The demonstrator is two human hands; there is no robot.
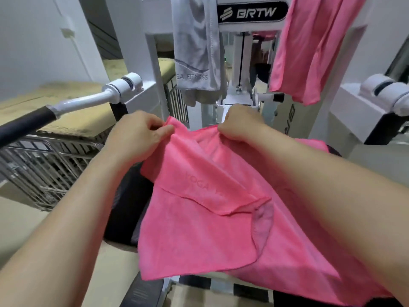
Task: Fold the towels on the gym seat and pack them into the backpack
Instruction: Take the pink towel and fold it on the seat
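Note:
A pink towel (199,218) lies spread over the dark gym seat (126,207), one layer doubled over another. My left hand (137,134) pinches its far left corner. My right hand (239,122) grips the far edge a little to the right. Both corners are lifted slightly off the seat. A grey towel (194,52) hangs from the machine frame above, and another pink towel (309,47) hangs to its right. No backpack is in view.
The white BRTW machine frame (252,13) stands directly behind the seat. A white arm with a black grip (66,109) juts out on the left, another white arm (387,91) on the right. A metal wire cage (44,165) sits low left.

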